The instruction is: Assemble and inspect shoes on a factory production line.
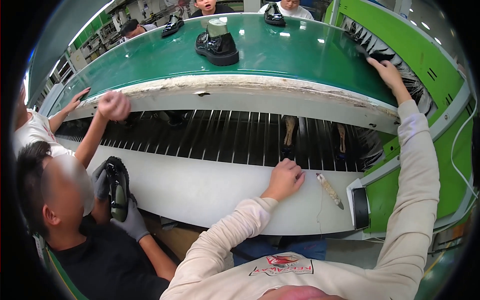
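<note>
My right hand [387, 75] reaches over the far right of the green belt [295, 57]. Its fingers are at a black shoe [383, 55], which is partly lost among the dark and white bristles [407, 70] of the machine opening. My left hand [286, 179] rests with curled fingers on the white ledge [220, 195], and I see nothing in it. Just beyond it, a shoe with a tan upright part [289, 132] lies on the metal rollers [240, 135]. Right of this hand lies a small knife with a wrapped handle [329, 190], a thin thread trailing from it.
Glossy black shoes [217, 47] stand on the green belt. Another tan-topped piece [342, 140] sits on the rollers. At left a co-worker [115, 260] in grey gloves holds a black shoe [118, 187]. The green machine [425, 45] borders the right side.
</note>
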{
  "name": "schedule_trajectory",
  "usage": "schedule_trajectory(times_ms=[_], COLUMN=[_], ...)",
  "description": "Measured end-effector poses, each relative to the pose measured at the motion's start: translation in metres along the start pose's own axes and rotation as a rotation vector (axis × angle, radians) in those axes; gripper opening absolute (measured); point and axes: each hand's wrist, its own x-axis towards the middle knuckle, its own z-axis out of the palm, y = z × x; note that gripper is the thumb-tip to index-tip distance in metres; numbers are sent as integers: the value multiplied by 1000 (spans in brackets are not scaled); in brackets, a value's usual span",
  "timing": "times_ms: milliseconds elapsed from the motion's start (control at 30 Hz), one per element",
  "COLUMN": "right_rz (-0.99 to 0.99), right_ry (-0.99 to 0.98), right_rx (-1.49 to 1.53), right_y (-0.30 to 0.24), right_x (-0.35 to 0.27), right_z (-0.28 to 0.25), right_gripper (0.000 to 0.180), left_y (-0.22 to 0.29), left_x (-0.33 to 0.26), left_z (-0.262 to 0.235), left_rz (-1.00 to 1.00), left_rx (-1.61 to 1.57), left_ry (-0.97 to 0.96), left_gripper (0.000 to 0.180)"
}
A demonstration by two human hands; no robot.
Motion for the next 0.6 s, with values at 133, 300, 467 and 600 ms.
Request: schedule_trajectory(times_ms=[133,300,467,600], right_rz=[-293,-248,-3,-14], right_ry=[-136,-160,123,104], right_rx=[40,137,-692,-748], right_y=[-124,-121,108,269], right_x=[-69,-7,115,219], right_z=[47,46,19,-83], right_gripper=[112,92,92,91], left_y=[-6,-8,-3,-4], left_x=[-2,6,14,-8], left_z=[1,-9,7,-10], left_rz=[47,-32,10,46], left_rx=[-45,-85,-65,-140], left_ry=[-42,-55,-79,80], left_gripper=[17,17,14,18])
